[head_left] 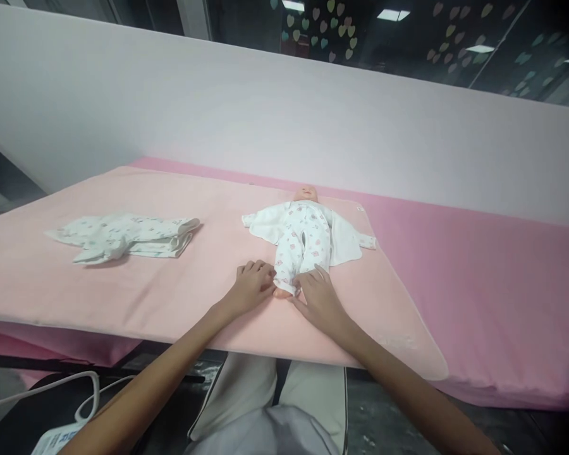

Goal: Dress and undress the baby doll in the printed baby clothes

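Note:
A baby doll [306, 193] lies on its back, head toward the wall. It wears white printed trousers [290, 249] and a white top [344, 237] spread open to both sides with the sleeves out. My left hand [252, 287] has its fingers curled against the outer side of the trouser cuff on the left-hand leg. From the other side, my right hand [321, 302] grips the same cuff between thumb and fingers and covers the lower end of the other leg. A bare doll foot [282, 293] shows below the cuff.
Folded white printed baby clothes [128, 237] lie to the left on the peach mat [208, 278]. The mat covers part of a pink table cover [493, 291]. A white wall panel [284, 120] stands behind. At lower left is a white cable [95, 395] with a power strip [57, 438].

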A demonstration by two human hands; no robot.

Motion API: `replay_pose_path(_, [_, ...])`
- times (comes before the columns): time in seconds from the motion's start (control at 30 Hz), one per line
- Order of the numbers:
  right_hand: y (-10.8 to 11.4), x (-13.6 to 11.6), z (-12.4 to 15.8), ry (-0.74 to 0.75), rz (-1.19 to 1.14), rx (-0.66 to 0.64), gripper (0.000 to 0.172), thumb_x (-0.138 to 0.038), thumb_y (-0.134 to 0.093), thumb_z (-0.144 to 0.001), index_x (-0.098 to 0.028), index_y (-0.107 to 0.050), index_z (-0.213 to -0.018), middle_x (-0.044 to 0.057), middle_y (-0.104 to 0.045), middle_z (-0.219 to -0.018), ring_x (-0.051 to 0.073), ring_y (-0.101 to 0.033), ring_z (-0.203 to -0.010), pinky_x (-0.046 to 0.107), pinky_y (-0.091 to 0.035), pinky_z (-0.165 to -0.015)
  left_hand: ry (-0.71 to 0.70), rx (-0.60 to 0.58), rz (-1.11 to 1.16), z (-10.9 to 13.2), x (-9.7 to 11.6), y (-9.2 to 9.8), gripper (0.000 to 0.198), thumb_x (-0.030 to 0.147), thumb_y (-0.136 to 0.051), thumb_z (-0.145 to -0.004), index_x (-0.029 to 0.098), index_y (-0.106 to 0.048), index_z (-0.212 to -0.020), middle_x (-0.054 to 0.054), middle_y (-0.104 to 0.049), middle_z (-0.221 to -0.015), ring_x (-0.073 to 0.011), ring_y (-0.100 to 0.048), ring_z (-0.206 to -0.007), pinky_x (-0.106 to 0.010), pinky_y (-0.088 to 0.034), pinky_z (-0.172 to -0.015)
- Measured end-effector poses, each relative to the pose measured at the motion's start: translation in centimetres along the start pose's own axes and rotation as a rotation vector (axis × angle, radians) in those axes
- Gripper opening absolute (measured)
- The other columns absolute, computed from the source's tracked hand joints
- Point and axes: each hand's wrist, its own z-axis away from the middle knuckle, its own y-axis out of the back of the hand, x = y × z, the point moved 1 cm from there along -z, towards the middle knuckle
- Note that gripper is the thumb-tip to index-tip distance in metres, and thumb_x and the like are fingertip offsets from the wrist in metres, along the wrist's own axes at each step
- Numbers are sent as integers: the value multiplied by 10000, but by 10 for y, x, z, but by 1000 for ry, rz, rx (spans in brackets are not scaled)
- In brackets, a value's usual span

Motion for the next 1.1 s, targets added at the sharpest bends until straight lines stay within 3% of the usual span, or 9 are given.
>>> replay_pose_path(0.2, [3, -9, 1, -81, -111, 44, 182, -116, -599, -860, -270, -509, -895, -26, -644, -808, 235, -652, -835, 565, -361, -1211, 40, 103, 57, 14, 16, 8, 162, 364, -588, -959, 235, -570, -863, -42, -695, -894, -281, -618, -912, -412, -406, -823])
replay_pose_path(0.3, [6, -14, 6, -148, -100, 121, 188, -146, -605, -836, -272, -525, -950, -23, -644, -825, 237, -653, -838, 544, -365, -1209, 91, 253, 16, 34, 27, 14, 188, 351, -614, -923, 247, -495, -822, -49, -678, -864, -288, -597, -874, -425, -414, -799])
replay_pose_path(0.4, [4, -18, 13, -160, -53, 162, 224, -151, -591, -849, -275, -547, -1031, -13, -645, -822, 263, -663, -902, 554, -345, -1226, 111, 315, -51, 53, 36, 12, 187, 324, -584, -930, 262, -456, -807, -63, -668, -843, -315, -580, -887, -450, -418, -800])
replay_pose_path(0.53, [1, -20, 22, -143, -34, 176, 226, -150, -585, -877, -276, -556, -1063, 6, -672, -872, 274, -671, -973, 551, -345, -1230, 82, 301, -31, 66, 40, 1, 168, 360, -593, -959, 263, -493, -866, -64, -685, -896, -310, -579, -889, -448, -428, -799])
replay_pose_path(0.7, [-2, -26, 28, -153, -26, 180, 128, -176, -549, -948, -275, -559, -1029, 28, -688, -921, 272, -676, -963, 567, -352, -1226, 47, 266, 11, 58, 35, -14, 175, 410, -556, -1017, 238, -590, -1009, -81, -722, -1021, -317, -594, -966, -456, -439, -867])
replay_pose_path(0.93, [-8, -31, 24, -143, -73, 180, 122, -184, -541, -974, -280, -578, -1038, 20, -694, -945, 255, -670, -957, 548, -327, -1261, -15, 239, 59, 58, 37, -10, 134, 312, -519, -1012, 253, -524, -892, -56, -665, -931, -277, -571, -891, -429, -455, -866])
replay_pose_path(1.1, [9, -22, 39, -130, -125, 153, 156, -230, -556, -1006, -259, -599, -1154, 83, -702, -1123, 299, -639, -1128, 518, -455, -1127, 14, 264, -88, 81, 42, -9, 137, 293, -535, -980, 258, -466, -867, -78, -618, -905, -309, -557, -905, -455, -435, -819])
